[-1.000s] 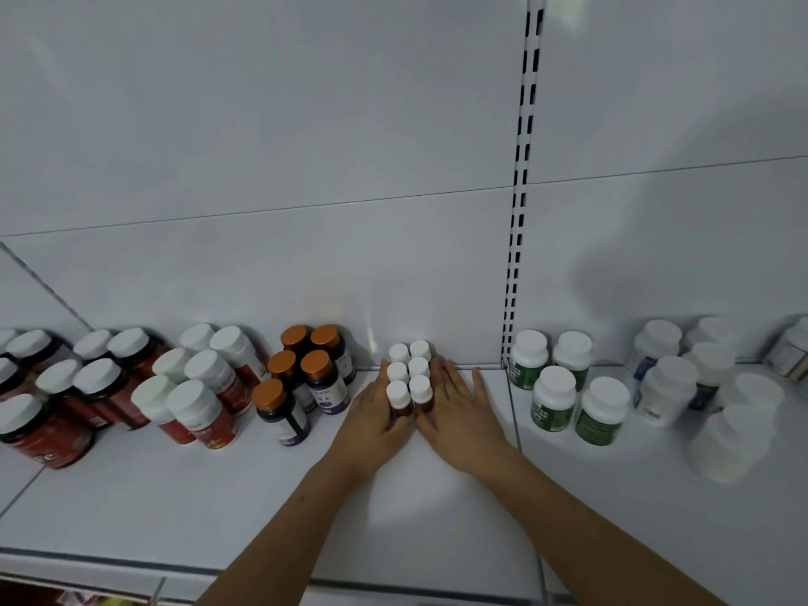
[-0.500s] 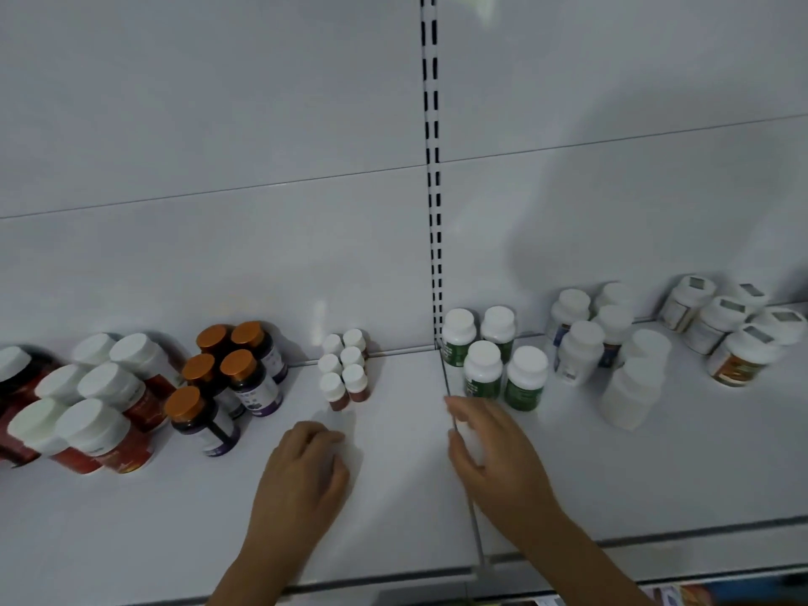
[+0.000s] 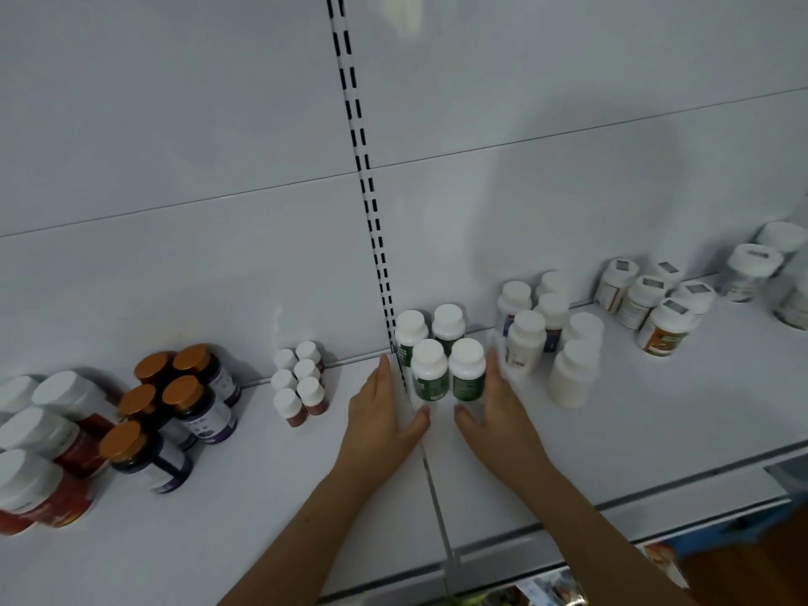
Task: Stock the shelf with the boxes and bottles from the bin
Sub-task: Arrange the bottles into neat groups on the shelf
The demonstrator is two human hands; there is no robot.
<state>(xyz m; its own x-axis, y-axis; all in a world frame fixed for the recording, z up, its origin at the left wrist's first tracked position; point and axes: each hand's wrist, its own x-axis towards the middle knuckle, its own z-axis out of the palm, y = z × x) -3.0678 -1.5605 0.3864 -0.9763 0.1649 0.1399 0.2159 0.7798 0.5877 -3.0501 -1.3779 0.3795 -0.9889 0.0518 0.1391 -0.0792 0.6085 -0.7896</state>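
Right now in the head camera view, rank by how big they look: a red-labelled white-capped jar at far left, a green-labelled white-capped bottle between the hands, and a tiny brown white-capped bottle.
1. Red-labelled white-capped jar, though nearness to the camera may exaggerate it.
2. Green-labelled white-capped bottle.
3. Tiny brown white-capped bottle, clearly smallest.

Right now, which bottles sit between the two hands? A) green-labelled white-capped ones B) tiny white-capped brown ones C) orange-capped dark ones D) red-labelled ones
A: the left hand and right hand lie flat on either side of the four green-labelled bottles.
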